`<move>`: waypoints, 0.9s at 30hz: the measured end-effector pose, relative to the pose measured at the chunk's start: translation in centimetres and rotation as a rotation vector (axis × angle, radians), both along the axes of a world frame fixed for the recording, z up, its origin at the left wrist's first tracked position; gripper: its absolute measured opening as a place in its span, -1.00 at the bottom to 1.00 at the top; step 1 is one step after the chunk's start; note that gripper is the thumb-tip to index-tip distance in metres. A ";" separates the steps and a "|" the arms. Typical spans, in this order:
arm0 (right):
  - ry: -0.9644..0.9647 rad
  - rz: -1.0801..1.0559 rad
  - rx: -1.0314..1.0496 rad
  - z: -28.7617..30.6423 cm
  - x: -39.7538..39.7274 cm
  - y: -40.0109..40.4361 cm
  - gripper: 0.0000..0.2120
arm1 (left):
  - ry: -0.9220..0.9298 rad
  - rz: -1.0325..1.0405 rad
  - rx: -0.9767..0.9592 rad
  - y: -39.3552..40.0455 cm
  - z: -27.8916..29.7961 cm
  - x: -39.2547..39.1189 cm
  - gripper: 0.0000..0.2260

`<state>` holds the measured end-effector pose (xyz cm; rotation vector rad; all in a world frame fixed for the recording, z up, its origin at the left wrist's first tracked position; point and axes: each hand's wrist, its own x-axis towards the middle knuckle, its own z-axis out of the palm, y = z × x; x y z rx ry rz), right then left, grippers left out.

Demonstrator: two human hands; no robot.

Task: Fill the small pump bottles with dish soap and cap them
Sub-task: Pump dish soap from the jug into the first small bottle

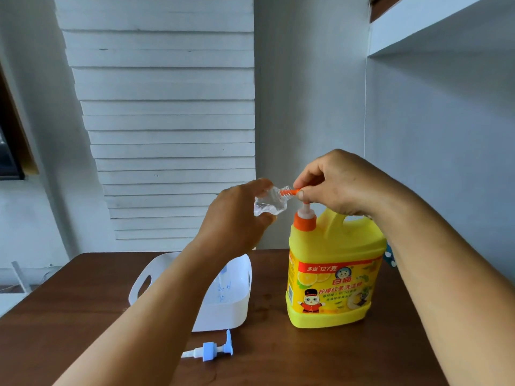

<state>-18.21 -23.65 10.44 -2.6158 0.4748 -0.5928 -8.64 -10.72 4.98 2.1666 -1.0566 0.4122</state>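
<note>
We see a dark brown wooden table [278, 358] set against a pale grey wall with a white slatted panel [167, 121] behind it. On the table's right stands a large yellow plastic dish soap jug [331, 277], upright, with a red and yellow printed label, a moulded handle and an orange pump top [304, 221]. Left of the jug sits a white plastic basket with cut-out handles [145, 282]; we make out pale blue shapes inside it but cannot tell what they are. Our right hand [337, 182] is raised over the jug, its fingers curled down around the head of the orange pump. Our left hand [237, 215] grasps a small clear plastic bottle [267, 203], tilted in the air beside the jug, its open mouth meeting the tip of the orange spout [289, 192]. We cannot tell how much soap is in it. Near the front edge of the table, just in front of the basket, lies a small blue and white pump cap [210, 351] on its side, apart from the bottle.
</note>
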 end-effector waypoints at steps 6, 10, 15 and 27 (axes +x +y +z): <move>-0.023 -0.011 0.025 -1.3 0.3 0.0 -0.84 | -0.013 -0.003 0.014 0.0 -0.4 0.0 -0.68; 0.017 -0.012 0.024 -1.8 0.4 0.1 -0.83 | 0.009 0.005 0.038 -0.1 -1.1 0.1 -0.65; 0.022 0.008 0.001 0.2 0.1 0.1 -0.89 | -0.004 -0.007 -0.003 0.0 0.0 0.1 -0.66; 0.005 -0.002 0.013 -1.2 0.3 -0.1 -0.87 | -0.002 0.007 0.015 -0.1 -1.1 0.1 -0.66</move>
